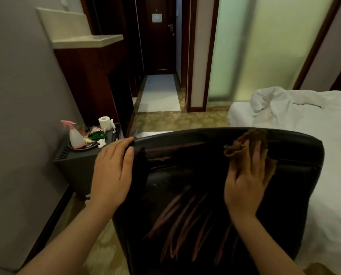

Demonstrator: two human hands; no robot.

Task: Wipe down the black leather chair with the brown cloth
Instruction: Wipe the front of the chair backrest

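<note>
The black leather chair (195, 175) fills the lower middle of the head view, its back facing me, with worn brown streaks in the leather. My left hand (112, 173) rests on the chair back's upper left edge, fingers straight, thumb over the top corner. My right hand (247, 183) presses the bunched brown cloth (247, 143) flat against the upper right of the chair back, fingers spread over it. Part of the cloth is hidden under that hand.
A low grey cabinet (74, 167) stands left of the chair, carrying a tray with a pink-topped spray bottle (74, 135), a toilet roll (104, 122) and wrappers. A bed with white sheets (304, 135) lies right of the chair. A hallway and dark door lie ahead.
</note>
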